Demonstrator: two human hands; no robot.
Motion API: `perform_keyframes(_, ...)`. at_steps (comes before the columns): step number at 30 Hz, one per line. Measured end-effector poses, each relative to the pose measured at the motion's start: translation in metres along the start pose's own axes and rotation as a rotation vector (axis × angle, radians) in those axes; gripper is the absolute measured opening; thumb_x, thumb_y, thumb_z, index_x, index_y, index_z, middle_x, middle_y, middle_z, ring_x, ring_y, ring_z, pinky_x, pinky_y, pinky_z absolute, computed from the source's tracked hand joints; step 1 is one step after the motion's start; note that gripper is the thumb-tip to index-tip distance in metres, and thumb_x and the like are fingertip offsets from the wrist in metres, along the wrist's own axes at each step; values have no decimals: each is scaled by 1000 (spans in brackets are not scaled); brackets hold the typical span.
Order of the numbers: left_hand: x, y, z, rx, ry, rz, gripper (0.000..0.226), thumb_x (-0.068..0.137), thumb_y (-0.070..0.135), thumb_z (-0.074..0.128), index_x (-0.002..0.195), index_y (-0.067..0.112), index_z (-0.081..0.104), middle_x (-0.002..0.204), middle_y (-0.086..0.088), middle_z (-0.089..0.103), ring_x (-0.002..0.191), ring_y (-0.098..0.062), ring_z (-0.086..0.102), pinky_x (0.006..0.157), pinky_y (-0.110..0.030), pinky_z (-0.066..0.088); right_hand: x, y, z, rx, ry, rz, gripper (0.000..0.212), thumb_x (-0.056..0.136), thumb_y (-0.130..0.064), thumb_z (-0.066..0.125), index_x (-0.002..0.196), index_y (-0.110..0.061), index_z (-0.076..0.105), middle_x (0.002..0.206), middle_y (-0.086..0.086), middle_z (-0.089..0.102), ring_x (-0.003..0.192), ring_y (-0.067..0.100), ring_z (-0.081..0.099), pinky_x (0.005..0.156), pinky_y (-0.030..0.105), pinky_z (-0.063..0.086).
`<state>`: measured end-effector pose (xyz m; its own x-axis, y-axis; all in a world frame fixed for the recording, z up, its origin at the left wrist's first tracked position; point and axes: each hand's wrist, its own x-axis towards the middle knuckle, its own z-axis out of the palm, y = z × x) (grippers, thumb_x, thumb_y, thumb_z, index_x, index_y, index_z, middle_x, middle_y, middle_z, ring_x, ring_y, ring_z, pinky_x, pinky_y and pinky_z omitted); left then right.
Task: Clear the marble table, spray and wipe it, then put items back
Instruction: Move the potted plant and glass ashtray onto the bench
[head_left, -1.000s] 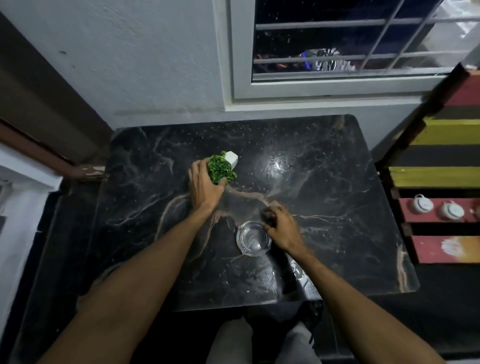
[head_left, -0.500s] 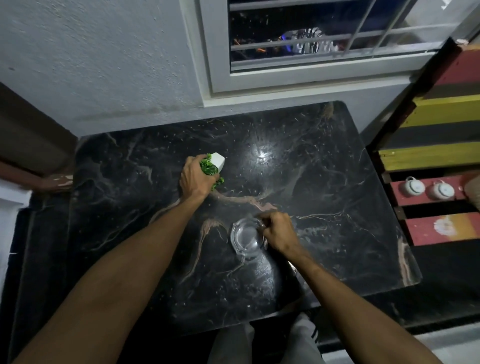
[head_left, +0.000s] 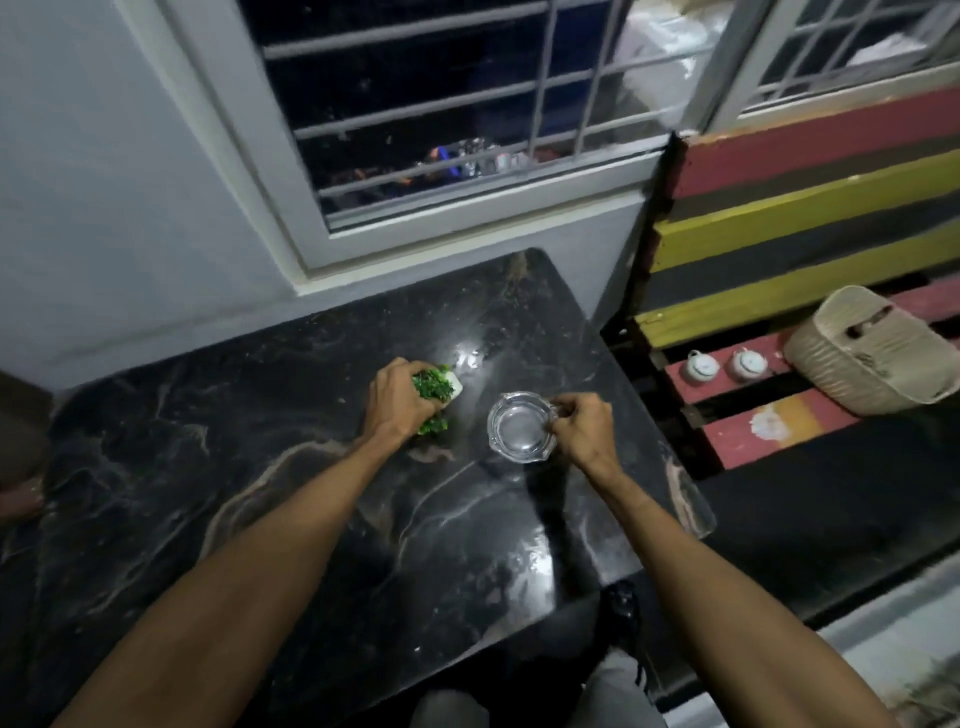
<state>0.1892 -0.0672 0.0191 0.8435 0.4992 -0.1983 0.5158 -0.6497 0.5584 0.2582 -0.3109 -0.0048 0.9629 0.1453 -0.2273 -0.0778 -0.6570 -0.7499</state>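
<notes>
The black marble table (head_left: 218, 467) fills the lower middle of the head view, its top speckled with droplets. My left hand (head_left: 397, 402) grips a small green plant in a white pot (head_left: 439, 388) near the table's centre; the pot's base is hidden by my fingers. To its right, my right hand (head_left: 582, 428) pinches the rim of a clear glass ashtray (head_left: 519, 427), which looks slightly raised over the marble.
A striped red, yellow and black wooden bench (head_left: 789, 228) stands right of the table, carrying two small white pots (head_left: 724, 365) and a cream woven basket (head_left: 872, 358). A barred window (head_left: 467, 104) and white wall lie behind. My knees show below the table's front edge.
Both hands keep their grips. The ashtray has shifted rightward with my right hand, and the view has swung right, bringing more of the bench and the basket into sight.
</notes>
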Motion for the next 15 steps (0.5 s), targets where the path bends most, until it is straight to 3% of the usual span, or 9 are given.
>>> perform_keyframes(3, -3, 77, 35, 42, -85, 66, 58, 72, 18, 88, 128, 22, 72, 125, -9, 68, 118, -31, 63, 99, -36, 50, 23, 37, -63, 21, 83, 79, 34, 68, -7, 74, 101, -14, 78, 87, 6, 77, 88, 20, 71, 82, 28, 54)
perform_keyframes(6, -6, 156, 85, 50, -154, 99, 60, 74, 16, 88, 131, 23, 70, 134, -11, 66, 127, -31, 58, 105, -36, 46, 48, 82, -132, 15, 154, 100, 29, 67, -8, 73, 94, -17, 79, 84, 4, 78, 83, 19, 71, 74, 28, 54)
perform_keyframes(11, -3, 279, 183, 101, -247, 119, 58, 70, 19, 86, 126, 22, 73, 124, -14, 72, 118, -31, 65, 97, -37, 55, 96, 172, -235, 30, 213, 189, 30, 69, -7, 68, 95, -16, 79, 80, 7, 77, 81, 22, 70, 71, 27, 50)
perform_keyframes(15, 1, 359, 262, 154, -298, 164, 59, 69, 23, 85, 127, 21, 72, 126, -11, 71, 119, -31, 65, 98, -40, 55, 137, 255, -295, 71, 262, 277, 25, 70, -5, 67, 90, -16, 78, 80, 3, 76, 77, 24, 71, 74, 38, 59)
